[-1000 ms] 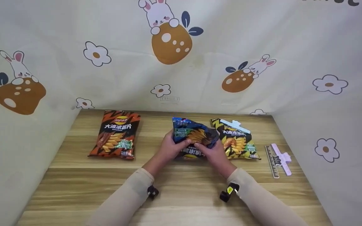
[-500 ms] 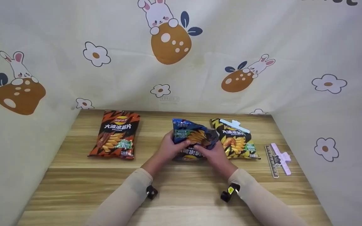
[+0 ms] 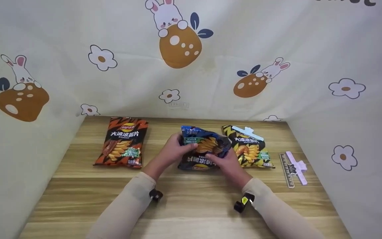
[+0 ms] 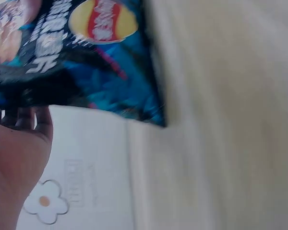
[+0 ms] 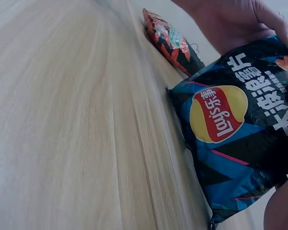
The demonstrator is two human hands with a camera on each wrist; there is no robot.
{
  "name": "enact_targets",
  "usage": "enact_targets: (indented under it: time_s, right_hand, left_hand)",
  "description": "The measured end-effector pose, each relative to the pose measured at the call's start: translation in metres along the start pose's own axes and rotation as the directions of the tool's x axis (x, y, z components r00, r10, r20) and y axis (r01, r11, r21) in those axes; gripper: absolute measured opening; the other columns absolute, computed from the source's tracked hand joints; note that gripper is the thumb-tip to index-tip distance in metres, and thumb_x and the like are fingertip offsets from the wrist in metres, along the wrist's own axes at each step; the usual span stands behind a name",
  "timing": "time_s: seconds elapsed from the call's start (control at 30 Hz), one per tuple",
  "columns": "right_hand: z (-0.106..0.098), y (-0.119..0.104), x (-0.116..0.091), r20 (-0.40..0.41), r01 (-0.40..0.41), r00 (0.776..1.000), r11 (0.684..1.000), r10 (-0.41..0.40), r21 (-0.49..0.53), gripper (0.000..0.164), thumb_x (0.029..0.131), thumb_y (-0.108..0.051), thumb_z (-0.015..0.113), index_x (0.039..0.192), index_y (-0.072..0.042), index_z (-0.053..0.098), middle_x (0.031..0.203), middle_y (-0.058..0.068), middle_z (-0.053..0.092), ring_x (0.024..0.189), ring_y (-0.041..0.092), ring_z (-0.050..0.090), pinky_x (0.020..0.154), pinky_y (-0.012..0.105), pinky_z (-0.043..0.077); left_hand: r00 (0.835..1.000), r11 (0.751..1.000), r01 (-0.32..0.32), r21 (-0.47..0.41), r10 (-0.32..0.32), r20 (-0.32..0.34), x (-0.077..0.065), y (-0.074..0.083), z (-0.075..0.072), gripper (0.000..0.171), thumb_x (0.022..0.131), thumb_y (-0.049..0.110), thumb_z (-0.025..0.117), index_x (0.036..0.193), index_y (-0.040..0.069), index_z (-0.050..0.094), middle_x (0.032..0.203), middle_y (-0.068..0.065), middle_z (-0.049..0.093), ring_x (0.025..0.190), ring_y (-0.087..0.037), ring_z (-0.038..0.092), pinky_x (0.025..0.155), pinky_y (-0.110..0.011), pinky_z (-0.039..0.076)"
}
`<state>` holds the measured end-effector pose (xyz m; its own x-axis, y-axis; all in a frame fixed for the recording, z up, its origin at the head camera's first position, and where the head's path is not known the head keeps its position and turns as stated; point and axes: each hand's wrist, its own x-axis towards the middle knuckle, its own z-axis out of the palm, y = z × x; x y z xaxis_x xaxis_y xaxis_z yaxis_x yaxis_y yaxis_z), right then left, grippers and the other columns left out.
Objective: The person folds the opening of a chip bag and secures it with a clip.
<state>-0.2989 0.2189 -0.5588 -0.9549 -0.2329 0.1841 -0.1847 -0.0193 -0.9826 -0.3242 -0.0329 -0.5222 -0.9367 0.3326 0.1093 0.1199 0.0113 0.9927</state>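
A blue and black Lay's chip bag [image 3: 206,144] is held between both hands over the middle of the table, its lettering upside down in the head view. My left hand [image 3: 171,149] grips the bag's left side, thumb on the front, other fingers behind. On the lower right, my right hand [image 3: 229,165] holds it with the thumb pressed on the front. A crumpled greyish patch shows at the bag's right edge. In the right wrist view the bag's logo end [image 5: 218,115] faces the camera. The left wrist view shows fingers of the left hand [image 4: 19,153] behind the bag.
An orange and black chip bag [image 3: 121,142] lies at the left of the wooden table [image 3: 184,199]. Right of the hands lies a yellow and black chip bag [image 3: 249,149] with a pale blue clip [image 3: 249,132] across its top corner. A lilac clip [image 3: 297,168] lies farther right.
My left hand and forearm have shifted a little left, the thumb sliding slightly up and left on the blue bag. The bag's lower left corner has shifted left. The right hand stays nearly still.
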Motion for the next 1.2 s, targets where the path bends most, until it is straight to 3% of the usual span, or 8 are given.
enact_targets:
  time_s: [0.23,0.37,0.53,0.8,1.07,1.13,1.2]
  right_hand:
    - [-0.008,-0.011,-0.004,-0.027,-0.051,0.998,0.999,0.051,-0.001,0.069,0.095,-0.018,0.090,0.154,-0.011,0.056,0.139,0.014,0.070,0.126,0.032,0.070,0.107,0.040,0.059]
    - [-0.015,-0.017,-0.004,-0.031,0.012,0.999,1.000,-0.012,0.004,0.062,0.095,-0.014,0.089,0.150,-0.009,0.060,0.138,0.016,0.071,0.126,0.033,0.070,0.107,0.041,0.059]
    - [-0.026,-0.020,-0.001,-0.053,0.108,0.992,0.989,-0.114,-0.100,0.045,0.096,-0.011,0.088,0.137,-0.009,0.070,0.129,0.013,0.076,0.118,0.032,0.072,0.100,0.037,0.061]
    - [-0.029,-0.021,-0.001,-0.048,0.123,0.990,0.984,-0.130,-0.130,0.042,0.096,-0.015,0.089,0.132,-0.004,0.071,0.123,0.013,0.078,0.114,0.033,0.074,0.096,0.037,0.063]
    - [-0.028,-0.022,0.000,-0.059,0.131,0.989,0.984,-0.138,-0.118,0.034,0.095,-0.010,0.089,0.125,-0.006,0.073,0.121,0.015,0.077,0.112,0.034,0.073,0.094,0.038,0.064]
    - [-0.028,-0.021,0.001,-0.058,0.132,0.989,0.985,-0.139,-0.111,0.034,0.095,-0.007,0.088,0.126,-0.005,0.073,0.121,0.014,0.077,0.111,0.032,0.073,0.093,0.037,0.063]
    - [-0.028,-0.021,0.001,-0.058,0.133,0.988,0.985,-0.140,-0.109,0.035,0.095,-0.005,0.088,0.126,-0.005,0.073,0.120,0.014,0.078,0.109,0.029,0.074,0.093,0.035,0.063]
  left_hand:
    - [1.000,1.000,-0.015,0.027,0.015,0.022,0.002,0.004,-0.003,0.053,0.099,0.022,0.086,0.141,0.000,0.064,0.127,-0.014,0.076,0.117,-0.029,0.074,0.105,-0.043,0.060]
    - [1.000,0.999,-0.015,0.031,0.014,0.023,0.003,0.006,-0.003,0.053,0.098,0.023,0.086,0.141,0.001,0.064,0.126,-0.014,0.077,0.117,-0.030,0.074,0.105,-0.044,0.060]
    - [1.000,0.999,0.008,0.052,-0.009,0.027,0.004,0.006,-0.005,0.056,0.096,0.026,0.087,0.141,0.002,0.064,0.126,-0.015,0.076,0.118,-0.031,0.074,0.106,-0.045,0.060]
    - [0.997,0.997,0.031,0.074,-0.036,0.069,0.004,0.012,-0.010,0.060,0.096,0.032,0.087,0.142,0.002,0.063,0.128,-0.015,0.076,0.119,-0.031,0.074,0.106,-0.046,0.060]
    - [0.984,0.990,-0.091,0.112,0.073,0.161,0.015,0.043,-0.026,0.037,0.100,0.024,0.083,0.130,0.008,0.067,0.122,-0.016,0.072,0.111,-0.032,0.072,0.095,-0.044,0.064]
    - [0.974,0.972,-0.139,0.191,0.100,0.202,0.018,0.055,-0.029,0.032,0.101,0.024,0.082,0.127,0.010,0.069,0.121,-0.013,0.071,0.109,-0.030,0.071,0.092,-0.044,0.064]
    - [0.962,0.935,-0.193,0.297,0.121,0.245,0.020,0.065,-0.030,0.029,0.102,0.026,0.082,0.125,0.013,0.071,0.120,-0.009,0.071,0.109,-0.026,0.070,0.092,-0.043,0.063]
